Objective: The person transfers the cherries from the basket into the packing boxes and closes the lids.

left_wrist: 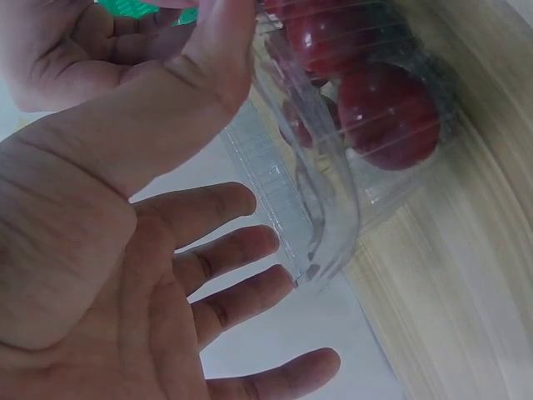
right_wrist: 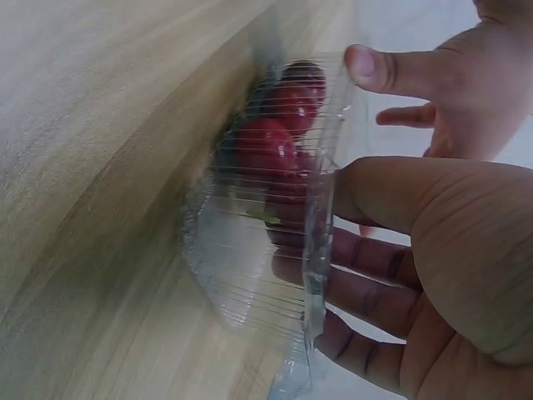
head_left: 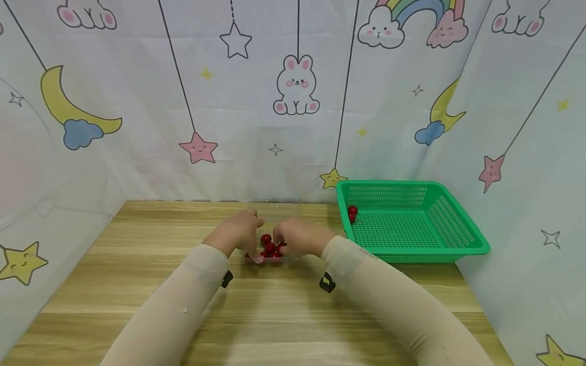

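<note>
Clear plastic clamshell box (head_left: 268, 251) of red fruits (head_left: 268, 247), mid-tabletop (head_left: 132, 296), a hand at either end.

Tabletop: pale wood grain. Green basket (head_left: 421, 243): well to the right, one red fruit (head_left: 352, 210) in its near-left corner. Box: thin ribbed plastic, probably light, slick and quick to buckle; best taken by the stiffer rim, low on both ends, never squeezed across the walls. Left hand (head_left: 236, 232): thumb on the rim, fingers (left_wrist: 225, 250) spread and straight, gripping nothing. Right hand (head_left: 297, 238): thumb over the rim, fingers (right_wrist: 366, 275) loosely curled behind the wall. Fruits: glossy, round, likely easily bruised.
</note>
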Tool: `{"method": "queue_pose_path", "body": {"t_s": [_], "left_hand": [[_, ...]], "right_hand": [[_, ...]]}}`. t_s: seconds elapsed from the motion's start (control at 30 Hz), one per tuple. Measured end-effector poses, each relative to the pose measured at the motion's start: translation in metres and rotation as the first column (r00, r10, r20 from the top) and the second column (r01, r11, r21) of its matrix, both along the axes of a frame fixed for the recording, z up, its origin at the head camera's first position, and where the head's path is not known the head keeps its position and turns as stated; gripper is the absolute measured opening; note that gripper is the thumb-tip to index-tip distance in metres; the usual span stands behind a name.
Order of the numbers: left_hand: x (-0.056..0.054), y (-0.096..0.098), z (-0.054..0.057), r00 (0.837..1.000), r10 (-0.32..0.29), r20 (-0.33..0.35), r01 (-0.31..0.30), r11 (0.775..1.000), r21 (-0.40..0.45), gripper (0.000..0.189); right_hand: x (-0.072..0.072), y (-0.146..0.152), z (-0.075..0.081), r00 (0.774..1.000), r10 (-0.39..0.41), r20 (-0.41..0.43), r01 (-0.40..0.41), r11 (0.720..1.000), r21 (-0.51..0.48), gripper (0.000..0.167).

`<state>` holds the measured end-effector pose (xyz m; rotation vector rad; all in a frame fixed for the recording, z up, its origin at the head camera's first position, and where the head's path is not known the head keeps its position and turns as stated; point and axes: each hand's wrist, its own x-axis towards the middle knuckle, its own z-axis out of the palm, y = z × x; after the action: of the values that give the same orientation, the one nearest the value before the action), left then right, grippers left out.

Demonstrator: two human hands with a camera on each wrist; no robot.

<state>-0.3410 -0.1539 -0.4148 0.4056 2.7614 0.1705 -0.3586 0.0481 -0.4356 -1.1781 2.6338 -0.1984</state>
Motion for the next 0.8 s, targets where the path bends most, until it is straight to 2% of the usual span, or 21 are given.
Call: {"method": "queue_pose_path", "body": {"t_s": [0.13,0.23,0.37,0.43,0.6,0.8], "left_hand": [[0.001,0.000,0.002,1.000,-0.002,0.000,0.002,1.000,-0.001,0.114],[0.002,0.000,0.002,1.000,0.000,-0.001,0.000,1.000,0.003,0.114],[0.003,0.000,0.002,1.000,0.014,0.001,-0.014,1.000,0.010,0.115],[0.003,0.000,0.001,1.000,0.020,0.002,-0.020,1.000,0.014,0.115],[0.003,0.000,0.001,1.000,0.019,-0.007,-0.019,1.000,0.010,0.115],[0.004,0.000,0.001,1.000,0.014,-0.008,-0.014,1.000,-0.004,0.116]], "right_hand": [[0.001,-0.001,-0.002,1.000,-0.003,-0.012,0.003,1.000,0.014,0.017],[0.000,0.001,0.001,1.000,-0.013,0.027,0.012,1.000,0.002,0.022],[-0.004,0.010,0.015,0.993,-0.031,0.117,0.037,0.998,-0.050,0.026],[-0.006,0.018,0.025,0.991,-0.049,0.126,0.057,0.996,-0.064,0.025],[-0.020,0.050,0.053,0.986,-0.141,0.087,0.146,0.987,-0.061,0.024],[-0.047,0.098,0.078,0.947,-0.302,0.111,0.313,0.944,-0.101,0.028]]}}
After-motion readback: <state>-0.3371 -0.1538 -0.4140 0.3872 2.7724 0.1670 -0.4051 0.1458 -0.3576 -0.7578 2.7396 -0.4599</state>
